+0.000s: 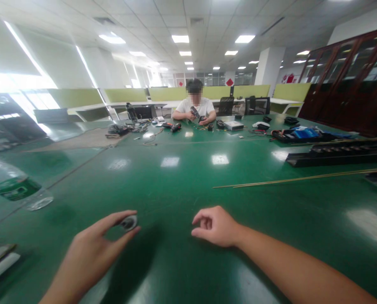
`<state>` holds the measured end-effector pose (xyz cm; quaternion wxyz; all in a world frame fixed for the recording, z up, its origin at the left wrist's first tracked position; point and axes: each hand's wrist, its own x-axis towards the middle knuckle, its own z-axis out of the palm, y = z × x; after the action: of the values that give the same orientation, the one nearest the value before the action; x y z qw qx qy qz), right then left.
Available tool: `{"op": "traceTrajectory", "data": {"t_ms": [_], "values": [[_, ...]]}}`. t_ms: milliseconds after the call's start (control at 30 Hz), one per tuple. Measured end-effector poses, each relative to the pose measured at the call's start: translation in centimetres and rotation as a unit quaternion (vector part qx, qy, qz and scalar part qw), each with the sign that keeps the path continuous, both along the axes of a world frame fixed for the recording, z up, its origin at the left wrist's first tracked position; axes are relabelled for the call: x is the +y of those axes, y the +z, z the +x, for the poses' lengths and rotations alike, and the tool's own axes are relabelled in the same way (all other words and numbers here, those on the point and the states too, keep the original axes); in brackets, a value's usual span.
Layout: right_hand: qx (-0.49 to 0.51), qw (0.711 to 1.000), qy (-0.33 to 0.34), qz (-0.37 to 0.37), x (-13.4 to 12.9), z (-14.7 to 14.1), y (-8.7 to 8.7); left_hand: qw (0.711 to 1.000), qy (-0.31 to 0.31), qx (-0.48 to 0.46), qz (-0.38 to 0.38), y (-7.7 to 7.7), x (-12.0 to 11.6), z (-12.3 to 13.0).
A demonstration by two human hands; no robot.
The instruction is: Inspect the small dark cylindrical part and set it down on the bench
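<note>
One wide green table (176, 198), one small round piece (132, 222) held at its near left

The table filled most of the lower view, a seam crossing its left part. One dark brown cabinet (346, 76) with glass doors stood at the far right. One co-worker (195, 105) sat at the far side, with one dark tool (195, 112) in the hands. Black rails (337, 158) lay on the right, their number hard to tell, and at least two thin rods (270, 182) lay just nearer. One clear bottle (19, 188) with a green label was on the left; whether it stood or leaned I could not tell.

Two bare hands were at the near side, well apart. The right hand (218, 228) had its fingers curled, thumb and forefinger tips parted, nothing seen between them. The left hand (89, 249) pinched the single round piece, grey with a darker middle, its thumb and forefinger clamped on opposite edges.

Such a curved edge could, in my judgement, roll or slip, so the hold called for light, even pressure from both fingertips, set squarely across from each other. A steady left wrist and a relaxed right hand, its gap kept clear, suited this small piece best.
</note>
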<state>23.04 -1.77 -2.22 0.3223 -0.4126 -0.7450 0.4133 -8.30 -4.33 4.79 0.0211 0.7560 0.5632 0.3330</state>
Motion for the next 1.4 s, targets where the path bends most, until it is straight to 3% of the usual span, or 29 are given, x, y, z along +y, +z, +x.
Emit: {"op": "traceTrajectory", "data": {"t_ms": [167, 267, 367, 467, 1100, 1400], "values": [[0.041, 0.998, -0.048, -0.006, -0.1, 0.0, 0.0, 0.984, -0.157, -0.068, -0.045, -1.9, 4.0, 10.1], [0.052, 0.997, -0.054, -0.007, 0.0, -0.1, -0.3, 0.969, -0.190, -0.127, -0.094, -4.0, 4.1, 13.2], [0.038, 0.998, -0.043, -0.012, 0.1, -0.2, -0.5, 0.964, -0.192, -0.145, -0.113, -5.3, 3.8, 12.9], [0.019, 0.999, -0.024, -0.018, 0.0, -0.2, -0.5, 0.966, -0.191, -0.138, -0.105, -5.6, 3.8, 11.6], [0.014, 0.999, -0.024, -0.040, -0.3, 0.1, 0.4, 0.949, -0.212, -0.130, -0.191, -3.7, 2.7, 11.8], [0.017, 0.999, -0.007, -0.042, -0.3, 0.1, 0.5, 0.960, -0.177, -0.151, -0.155, -4.2, 3.0, 11.5]]}}
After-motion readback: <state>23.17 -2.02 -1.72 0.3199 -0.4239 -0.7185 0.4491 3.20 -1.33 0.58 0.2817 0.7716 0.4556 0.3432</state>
